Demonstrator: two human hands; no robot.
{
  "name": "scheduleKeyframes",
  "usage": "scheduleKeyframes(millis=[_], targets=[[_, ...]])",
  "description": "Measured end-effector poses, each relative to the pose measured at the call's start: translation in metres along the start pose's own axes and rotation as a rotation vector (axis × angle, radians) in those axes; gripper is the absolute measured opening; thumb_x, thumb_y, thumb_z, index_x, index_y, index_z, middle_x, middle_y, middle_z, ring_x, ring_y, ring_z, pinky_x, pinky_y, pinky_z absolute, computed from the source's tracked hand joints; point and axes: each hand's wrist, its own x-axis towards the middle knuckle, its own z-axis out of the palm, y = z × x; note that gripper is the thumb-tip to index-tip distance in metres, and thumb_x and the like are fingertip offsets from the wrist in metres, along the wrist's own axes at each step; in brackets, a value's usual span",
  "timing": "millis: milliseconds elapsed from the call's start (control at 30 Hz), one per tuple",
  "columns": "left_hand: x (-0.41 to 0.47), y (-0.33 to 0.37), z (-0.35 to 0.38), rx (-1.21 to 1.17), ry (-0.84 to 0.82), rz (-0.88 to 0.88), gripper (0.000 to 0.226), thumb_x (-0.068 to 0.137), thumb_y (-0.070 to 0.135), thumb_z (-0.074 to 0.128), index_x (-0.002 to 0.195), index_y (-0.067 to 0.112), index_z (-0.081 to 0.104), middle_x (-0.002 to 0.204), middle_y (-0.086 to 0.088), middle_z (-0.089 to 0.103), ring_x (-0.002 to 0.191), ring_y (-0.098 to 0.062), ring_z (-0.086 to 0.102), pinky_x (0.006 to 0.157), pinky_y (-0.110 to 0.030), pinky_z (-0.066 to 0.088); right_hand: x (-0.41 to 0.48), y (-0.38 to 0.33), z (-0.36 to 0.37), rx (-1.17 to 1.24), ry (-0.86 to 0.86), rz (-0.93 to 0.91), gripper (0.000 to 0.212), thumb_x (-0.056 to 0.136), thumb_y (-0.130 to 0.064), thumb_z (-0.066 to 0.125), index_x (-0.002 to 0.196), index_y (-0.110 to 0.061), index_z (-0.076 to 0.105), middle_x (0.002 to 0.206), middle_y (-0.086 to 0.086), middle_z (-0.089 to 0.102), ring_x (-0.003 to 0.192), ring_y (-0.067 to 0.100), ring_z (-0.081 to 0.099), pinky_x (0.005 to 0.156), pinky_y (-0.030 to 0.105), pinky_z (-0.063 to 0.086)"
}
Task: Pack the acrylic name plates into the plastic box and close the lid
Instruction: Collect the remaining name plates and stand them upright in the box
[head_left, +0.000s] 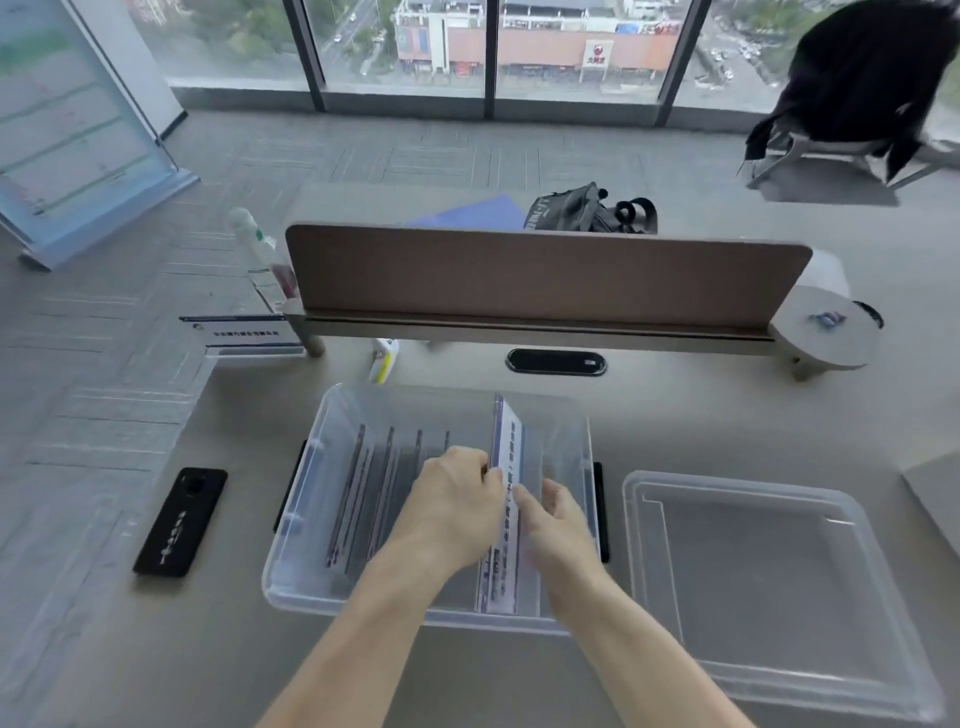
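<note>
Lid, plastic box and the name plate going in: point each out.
lid (769, 582), head view, flat centre panel.
plastic box (332, 415), head view, far-left wall.
name plate (508, 441), head view, upper printed face.

The print on the upright name plate (506, 499) is too blurred to read, and both hands (457, 512) cover its middle.

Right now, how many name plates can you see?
6 at least: four on edge in the plastic box, at its left; one in both hands over the box; one on the desk's far-left edge. Hands may hide more.
</note>
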Motion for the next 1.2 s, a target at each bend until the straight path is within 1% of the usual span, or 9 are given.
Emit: scheduleKeyframes(millis=[133, 300, 433, 533, 600, 800, 933, 1100, 1200], targets=[[0.024, -0.022, 0.022, -0.003, -0.01, -0.074, 0.047, 0.101, 0.022, 0.049, 0.057, 0.018, 0.036, 0.065, -0.014, 0.058, 0.062, -0.025, 0.061, 0.047, -0.033, 0.037, 0.035, 0.019, 0.013, -0.051, 0.005, 0.08, 0.066, 0.1, -0.035, 0.055, 0.156, -0.016, 0.026, 0.153, 0.002, 0.046, 0.133, 0.02, 0.051, 0.096, 0.031, 0.042], [0.06, -0.053, 0.06, -0.025, -0.011, -0.134, 0.044, 0.103, 0.025, 0.048, 0.06, 0.02, 0.039, 0.063, -0.008, 0.052, 0.084, -0.034, 0.067, 0.051, -0.03, 0.035, 0.084, 0.044, 0.019, -0.088, 0.022, 0.096, 0.055, 0.101, -0.031, 0.051, 0.151, -0.014, 0.036, 0.115, -0.004, 0.062, 0.095, 0.01, 0.056, 0.082, 0.029, 0.042], [0.091, -0.078, 0.097, 0.007, -0.037, -0.168, 0.039, 0.104, 0.025, 0.047, 0.066, 0.019, 0.046, 0.069, -0.01, 0.059, 0.083, -0.04, 0.071, 0.058, -0.032, 0.043, 0.13, 0.075, 0.018, -0.184, 0.04, 0.223, 0.06, 0.104, -0.032, 0.045, 0.157, -0.016, 0.024, 0.151, 0.009, 0.047, 0.108, 0.022, 0.05, 0.087, 0.035, 0.041], [0.109, -0.092, 0.119, 0.098, -0.033, -0.16, 0.031, 0.104, 0.027, 0.046, 0.085, 0.01, 0.063, 0.079, -0.008, 0.067, 0.078, -0.031, 0.071, 0.056, -0.031, 0.047, 0.153, 0.091, 0.015, -0.272, 0.082, 0.216, 0.033, 0.103, -0.024, 0.048, 0.133, -0.012, 0.05, 0.136, 0.01, 0.056, 0.085, 0.018, 0.043, 0.071, 0.032, 0.044], [0.115, -0.097, 0.127, 0.147, -0.02, -0.158, 0.027, 0.104, 0.025, 0.047, 0.094, 0.011, 0.067, 0.085, -0.007, 0.071, 0.076, -0.027, 0.072, 0.051, -0.028, 0.045, 0.161, 0.096, 0.017, -0.239, 0.117, 0.238, 0.009, 0.099, -0.023, 0.054, 0.102, -0.016, 0.051, 0.103, 0.003, 0.057, 0.099, 0.006, 0.056, 0.055, 0.027, 0.039], [0.121, -0.108, 0.127, 0.232, 0.0, -0.147, 0.031, 0.104, 0.031, 0.043, 0.101, 0.012, 0.068, 0.093, -0.008, 0.073, 0.089, -0.027, 0.073, 0.072, -0.04, 0.062, 0.178, 0.121, 0.029, 0.059, 0.103, 0.244, 0.029, 0.101, -0.017, 0.043, 0.074, -0.025, 0.037, 0.071, -0.004, 0.043, 0.045, 0.001, 0.045, 0.038, 0.016, 0.039], [0.123, -0.113, 0.117, 0.267, 0.001, -0.142, 0.027, 0.103, 0.028, 0.047, 0.098, 0.011, 0.067, 0.091, -0.009, 0.073, 0.087, -0.027, 0.074, 0.064, -0.033, 0.056, 0.174, 0.113, 0.042, -0.163, 0.081, 0.143, 0.016, 0.087, -0.034, 0.048, 0.077, -0.025, 0.041, 0.08, -0.002, 0.049, 0.065, 0.015, 0.048, 0.061, 0.03, 0.044], [0.123, -0.116, 0.115, 0.263, -0.017, -0.153, 0.023, 0.101, 0.025, 0.048, 0.094, 0.012, 0.066, 0.089, -0.009, 0.073, 0.086, -0.028, 0.074, 0.064, -0.035, 0.056, 0.174, 0.114, 0.045, -0.267, 0.002, 0.099, 0.031, 0.058, -0.046, 0.05, 0.066, -0.025, 0.028, 0.07, 0.0, 0.03, 0.067, 0.02, 0.028, 0.063, 0.037, 0.027], [0.119, -0.118, 0.116, 0.246, -0.019, -0.163, 0.02, 0.101, 0.022, 0.048, 0.092, 0.013, 0.064, 0.088, -0.007, 0.072, 0.085, -0.027, 0.073, 0.06, -0.032, 0.049, 0.178, 0.13, 0.042, -0.316, 0.001, 0.058, 0.029, 0.054, -0.06, 0.047, 0.069, -0.039, 0.032, 0.08, -0.016, 0.033, 0.068, 0.005, 0.034, 0.064, 0.029, 0.034]])
